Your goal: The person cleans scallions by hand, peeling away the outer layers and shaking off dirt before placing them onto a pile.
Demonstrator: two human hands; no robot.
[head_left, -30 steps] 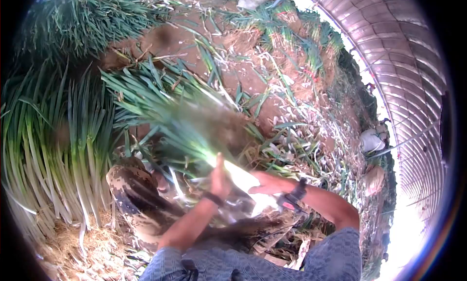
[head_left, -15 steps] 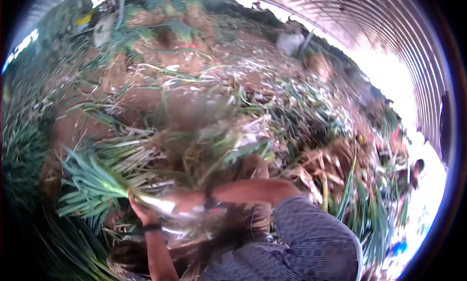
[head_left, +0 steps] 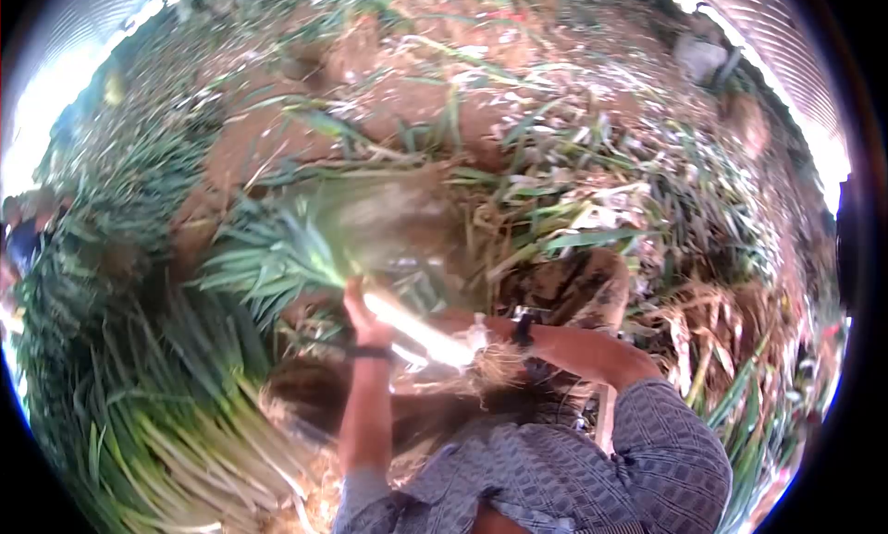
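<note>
My left hand (head_left: pixel 364 316), with a dark band on its wrist, is closed around a bunch of green onions (head_left: pixel 421 332) where the white stalks meet the leaves. The green tops (head_left: pixel 277 252) fan out to the upper left. Pale, stringy roots (head_left: pixel 497 363) hang at the lower right end. My right hand (head_left: pixel 458 322), behind a dark watch, is beside the white stalks near the roots. Its fingers are blurred and partly hidden by the stalks, so I cannot see whether they grip.
A large pile of green onions (head_left: pixel 199 432) lies at the lower left. Loose leaves and trimmings (head_left: pixel 592 187) cover the ground ahead and to the right. Dry brown roots (head_left: pixel 708 321) are heaped at the right. A pale sack (head_left: pixel 700 59) stands far off at the upper right.
The view has swung left and down, bringing more of the left pile into sight. My right hand has shifted along the stalks toward the root end; my left hand keeps its hold.
</note>
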